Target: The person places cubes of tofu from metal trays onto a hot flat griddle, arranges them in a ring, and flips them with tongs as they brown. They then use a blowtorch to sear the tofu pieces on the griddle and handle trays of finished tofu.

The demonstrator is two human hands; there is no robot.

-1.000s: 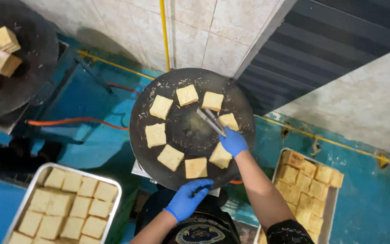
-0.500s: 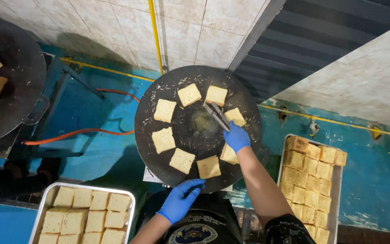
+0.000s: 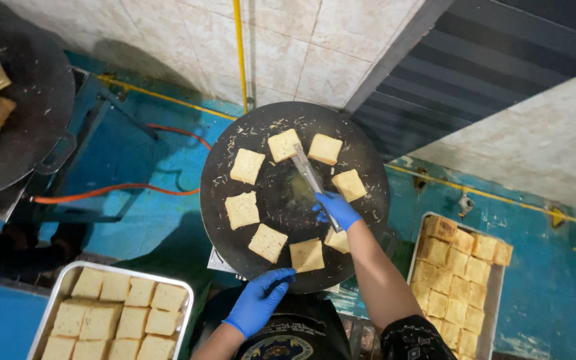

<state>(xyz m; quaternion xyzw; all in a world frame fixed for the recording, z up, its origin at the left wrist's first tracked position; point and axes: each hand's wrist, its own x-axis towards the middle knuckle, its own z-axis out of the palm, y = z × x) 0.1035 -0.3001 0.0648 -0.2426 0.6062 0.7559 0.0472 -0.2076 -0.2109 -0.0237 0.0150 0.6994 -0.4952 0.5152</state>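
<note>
Head view, looking straight down. Round black griddle (image 3: 235, 230), flecked with crumbs; eight pale bread squares set in a ring around a bare, oily centre. Right hand (image 3: 337, 209), blue-gloved, fingers closed around the handle of a metal spatula (image 3: 308, 175); the blade lies across the griddle's centre, its tip touching the bread square at the far edge (image 3: 283, 145), just beside another square (image 3: 325, 149). Left hand (image 3: 261, 300), blue-gloved, fingers loosely spread and holding nothing, at the griddle's near rim, close to the nearest bread square (image 3: 307, 255). Metal tray, lower left (image 3: 48, 308), filled with rows of pale bread squares. Second tray, lower right (image 3: 496, 293), filled with browner squares. Second dark griddle, upper left (image 3: 28, 120), carrying a few browned pieces. Orange hose (image 3: 101, 191) on the blue surface between the two griddles. Yellow pipe (image 3: 239, 47) running up the tiled wall.
</note>
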